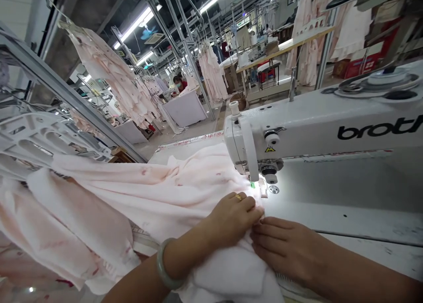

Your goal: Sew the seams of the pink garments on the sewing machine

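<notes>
My left hand (233, 217), with a gold ring and a pale green bangle on the wrist, rests curled on a pale pink fabric (158, 197) just in front of the needle of a white sewing machine (317, 126). Its fingers are pressed together, pinching the cloth. My right hand (284, 245) lies beside it, fingers stretched flat on the fabric edge, fingertips touching the left hand. The presser foot (261, 186) is right behind the hands, lit by the machine's lamp.
The fabric trails off to the left over the white sewing table (346, 215). Pink garments (112, 82) hang on overhead rails behind. A grey metal frame (66, 95) runs diagonally at left. Another person (178, 83) sits at a distant table.
</notes>
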`<state>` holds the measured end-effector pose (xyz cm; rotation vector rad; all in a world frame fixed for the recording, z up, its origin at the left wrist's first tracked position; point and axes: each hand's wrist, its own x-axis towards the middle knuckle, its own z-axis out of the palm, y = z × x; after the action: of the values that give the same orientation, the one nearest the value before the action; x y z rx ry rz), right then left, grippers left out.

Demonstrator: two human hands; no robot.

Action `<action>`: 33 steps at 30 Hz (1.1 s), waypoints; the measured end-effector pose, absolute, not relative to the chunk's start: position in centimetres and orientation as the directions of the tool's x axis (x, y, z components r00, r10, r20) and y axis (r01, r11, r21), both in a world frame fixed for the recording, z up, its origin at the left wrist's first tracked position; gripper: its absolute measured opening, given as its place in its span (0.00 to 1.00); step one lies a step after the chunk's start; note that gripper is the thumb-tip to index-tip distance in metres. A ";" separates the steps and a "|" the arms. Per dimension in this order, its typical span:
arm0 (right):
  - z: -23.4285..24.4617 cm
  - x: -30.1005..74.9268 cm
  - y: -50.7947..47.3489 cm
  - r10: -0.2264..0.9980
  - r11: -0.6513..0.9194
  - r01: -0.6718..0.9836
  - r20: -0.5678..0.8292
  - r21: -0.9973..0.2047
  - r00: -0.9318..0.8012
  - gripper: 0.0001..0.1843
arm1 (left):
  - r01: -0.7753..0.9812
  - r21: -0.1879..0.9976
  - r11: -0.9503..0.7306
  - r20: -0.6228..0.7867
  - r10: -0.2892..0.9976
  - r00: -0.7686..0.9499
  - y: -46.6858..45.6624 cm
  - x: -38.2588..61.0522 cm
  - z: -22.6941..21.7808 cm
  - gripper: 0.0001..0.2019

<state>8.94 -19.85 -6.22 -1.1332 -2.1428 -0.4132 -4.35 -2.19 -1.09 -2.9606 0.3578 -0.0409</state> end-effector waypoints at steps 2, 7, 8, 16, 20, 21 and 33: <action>-5.6 8.7 -20.1 0.566 0.544 0.837 0.712 0.056 -0.415 0.22 | -0.255 -0.213 -0.943 -0.009 -0.259 0.966 -2.3 -4.0 -1.0 0.06; -4.8 8.3 -20.7 0.584 0.460 0.866 0.667 0.197 -0.462 0.19 | -0.236 -0.214 -0.948 0.058 -0.254 0.966 -2.9 -3.1 -1.4 0.08; -4.8 8.3 -20.7 0.596 0.454 0.869 0.658 0.197 -0.461 0.19 | -0.228 -0.193 -0.954 0.070 -0.245 0.967 -3.1 -3.0 -1.5 0.08; -5.9 8.6 -20.6 0.641 0.511 0.854 0.622 0.092 -0.450 0.14 | -0.136 -0.065 -0.989 0.070 -0.140 0.988 -2.4 -3.1 -1.0 0.11; -6.1 8.5 -20.8 0.648 0.490 0.859 0.597 0.148 -0.472 0.13 | -0.212 -0.098 -0.972 -0.022 -0.211 0.977 -1.9 -3.2 -0.4 0.09; -6.0 8.5 -20.9 0.641 0.480 0.862 0.606 0.163 -0.472 0.13 | -0.222 -0.122 -0.967 -0.030 -0.220 0.975 -1.9 -3.2 -0.4 0.09; -4.5 8.3 -21.2 0.605 0.435 0.872 0.644 0.225 -0.468 0.19 | -0.207 -0.096 -0.974 0.121 -0.218 0.968 -2.2 -2.3 -1.8 0.11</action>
<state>8.30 -21.23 -4.54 -1.2438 -2.2176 -0.7511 -2.27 -2.15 -1.85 -3.0346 0.3286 -0.1998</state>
